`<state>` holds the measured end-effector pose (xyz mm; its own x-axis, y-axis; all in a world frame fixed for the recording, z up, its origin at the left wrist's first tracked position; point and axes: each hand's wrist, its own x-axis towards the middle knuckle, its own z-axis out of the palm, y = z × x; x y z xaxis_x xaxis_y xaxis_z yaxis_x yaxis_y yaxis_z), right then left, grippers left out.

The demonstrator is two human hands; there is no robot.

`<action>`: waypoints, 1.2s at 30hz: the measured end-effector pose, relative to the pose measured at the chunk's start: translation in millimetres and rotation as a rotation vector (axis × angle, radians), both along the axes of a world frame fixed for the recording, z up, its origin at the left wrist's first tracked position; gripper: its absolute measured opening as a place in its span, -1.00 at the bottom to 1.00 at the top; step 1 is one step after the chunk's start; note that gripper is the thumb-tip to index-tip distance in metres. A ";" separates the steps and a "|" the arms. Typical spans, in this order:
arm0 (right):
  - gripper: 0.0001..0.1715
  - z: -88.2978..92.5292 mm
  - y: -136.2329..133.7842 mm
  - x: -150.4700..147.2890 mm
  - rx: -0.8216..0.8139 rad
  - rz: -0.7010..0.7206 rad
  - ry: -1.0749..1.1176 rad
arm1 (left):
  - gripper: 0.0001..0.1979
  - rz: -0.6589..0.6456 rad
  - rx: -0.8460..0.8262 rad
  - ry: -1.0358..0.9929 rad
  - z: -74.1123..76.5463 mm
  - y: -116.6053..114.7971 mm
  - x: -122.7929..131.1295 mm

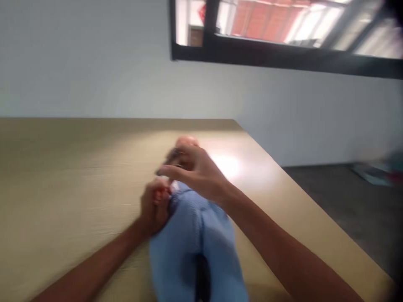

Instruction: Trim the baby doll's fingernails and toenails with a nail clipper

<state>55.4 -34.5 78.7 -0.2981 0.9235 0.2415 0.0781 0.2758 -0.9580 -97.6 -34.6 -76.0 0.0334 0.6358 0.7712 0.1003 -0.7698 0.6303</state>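
A light blue cloth garment (195, 247) lies bunched on the wooden table (63, 176), running toward me. My left hand (154, 207) is closed on its far upper edge. My right hand (193, 170) hovers just above that same end, fingers curled around something small and blurred that I cannot make out. A pale pinkish rounded object (187, 141) shows just behind my right hand; motion blur hides what it is.
The table's right edge (315, 197) runs diagonally, with grey floor (352, 209) beyond it. A white wall (126, 75) stands behind the table and a dark-framed window (283, 54) is high on the right. Blurred coloured items (380, 172) lie on the floor far right.
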 end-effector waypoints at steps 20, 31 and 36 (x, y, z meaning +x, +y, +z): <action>-0.61 -72.5 -17.9 16.8 0.811 -0.142 -0.206 | -0.80 -0.180 -0.018 0.018 15.0 2.7 3.2; -0.64 -70.2 -15.0 2.0 1.066 -0.227 -0.317 | -0.91 -0.199 0.007 -0.018 10.2 5.1 5.9; -0.58 -55.6 -18.5 -0.8 1.080 -0.211 -0.383 | -0.87 -0.183 -0.006 -0.008 11.4 5.4 4.3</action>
<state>54.5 -53.0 23.1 -0.3867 0.3322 0.8603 0.4532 0.8809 -0.1365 -93.4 -29.1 -64.6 0.1430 0.6243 0.7680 -0.0462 -0.7709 0.6352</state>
